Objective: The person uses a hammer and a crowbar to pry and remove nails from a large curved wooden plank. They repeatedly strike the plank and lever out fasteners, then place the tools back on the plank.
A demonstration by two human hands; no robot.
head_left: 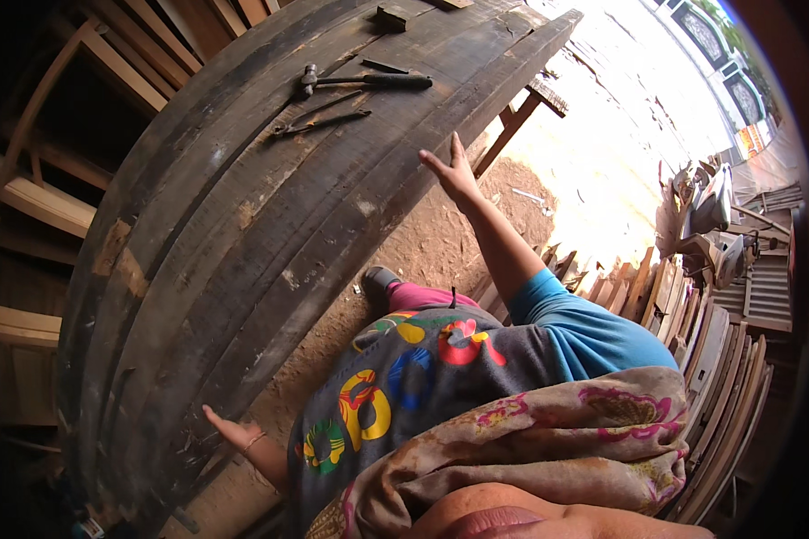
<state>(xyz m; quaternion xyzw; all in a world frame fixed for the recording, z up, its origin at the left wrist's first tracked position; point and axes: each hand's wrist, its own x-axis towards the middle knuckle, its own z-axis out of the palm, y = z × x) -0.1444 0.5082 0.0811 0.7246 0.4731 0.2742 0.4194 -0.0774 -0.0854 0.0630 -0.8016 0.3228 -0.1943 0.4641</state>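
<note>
Dark, worn planks form a long workbench (270, 207), which slants across the head view. On its near edge beam, toward the far right end, lies my right hand (454, 172), thumb and fingers spread, holding nothing. My left hand (234, 431) is at the same edge near the lower left, fingers extended and seemingly empty. A hammer (368, 81) with a dark handle rests on the planks beyond my right hand. Beside it lie a pair of long-handled pincers or pliers (324, 123) and a short dark strip (385, 66). Neither hand touches these tools.
A small dark block (391, 18) sits near the bench's far side. Curved wooden frames (45, 207) stand at left. Behind me on the right, many boards (710, 395) lean in a stack. A wooden trestle leg (510, 135) shows under the bench, above dirt ground (512, 193).
</note>
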